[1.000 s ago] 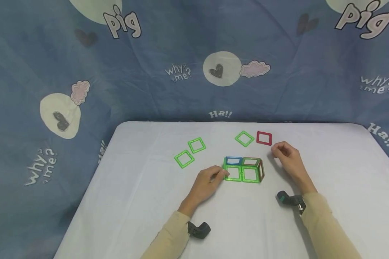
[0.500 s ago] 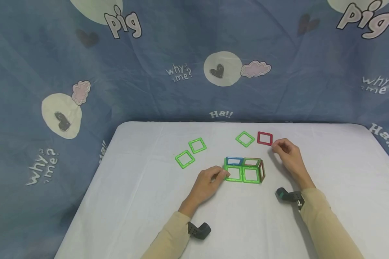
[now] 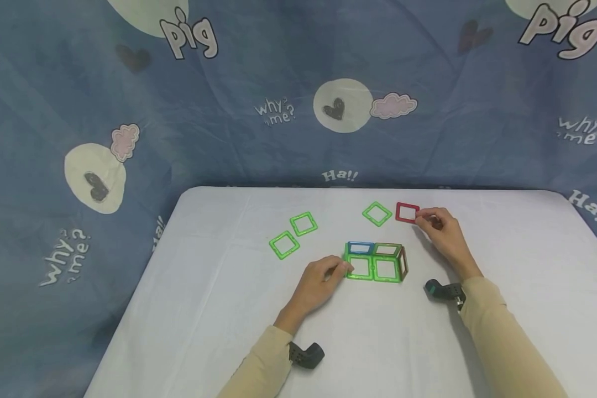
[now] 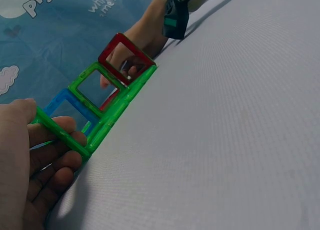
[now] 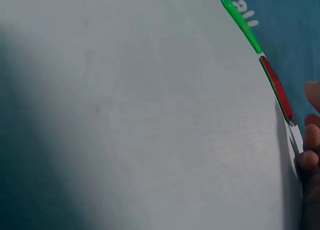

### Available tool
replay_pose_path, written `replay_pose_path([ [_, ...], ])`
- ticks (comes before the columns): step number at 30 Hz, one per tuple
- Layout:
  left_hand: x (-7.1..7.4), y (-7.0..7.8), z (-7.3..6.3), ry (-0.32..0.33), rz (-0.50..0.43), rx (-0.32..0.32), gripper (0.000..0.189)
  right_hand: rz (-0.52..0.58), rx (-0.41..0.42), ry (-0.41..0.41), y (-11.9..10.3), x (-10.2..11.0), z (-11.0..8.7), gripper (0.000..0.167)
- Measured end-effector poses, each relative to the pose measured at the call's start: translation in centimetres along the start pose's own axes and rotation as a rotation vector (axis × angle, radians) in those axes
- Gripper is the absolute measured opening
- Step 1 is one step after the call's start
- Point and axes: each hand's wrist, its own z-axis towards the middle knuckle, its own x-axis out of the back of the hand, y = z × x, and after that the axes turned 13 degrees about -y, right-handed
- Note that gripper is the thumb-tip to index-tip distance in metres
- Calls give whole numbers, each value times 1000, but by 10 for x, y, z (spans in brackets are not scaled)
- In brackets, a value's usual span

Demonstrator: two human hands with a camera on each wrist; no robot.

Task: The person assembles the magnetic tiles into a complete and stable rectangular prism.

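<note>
My left hand (image 3: 316,284) pinches the green magnetic tile (image 4: 62,134) that stands at the left end of a small box-shaped build of square magnetic tiles. In the head view, two green tiles (image 3: 387,269) lie along the build's front, with a blue tile (image 3: 360,247) behind and a red tile (image 4: 127,57) at its right end. At the right edge of a loose red magnetic tile (image 3: 407,221) is my right hand (image 3: 443,235), thumb and fingers bent and apart in the right wrist view. That tile lies flat; contact is unclear.
A loose green tile (image 3: 377,223) lies left of the loose red one. Two more green tiles, one nearer (image 3: 284,256) and one farther (image 3: 304,231), lie left of the build. A white cloth covers the table (image 3: 219,287); a blue printed curtain (image 3: 258,149) hangs behind.
My right hand has shifted slightly forward, its fingertips now at the right edge of the loose red tile. The left hand and the build have kept their place.
</note>
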Motion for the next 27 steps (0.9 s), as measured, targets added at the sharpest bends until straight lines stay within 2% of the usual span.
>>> replay_pose_path([
  [9,0,1,1,-1,3,21,33,-125,-8,-41,-2,1,5,30],
  [27,-1,0,0,-4,-2,19,33,-218,3,-22,-4,-8,7,17],
])
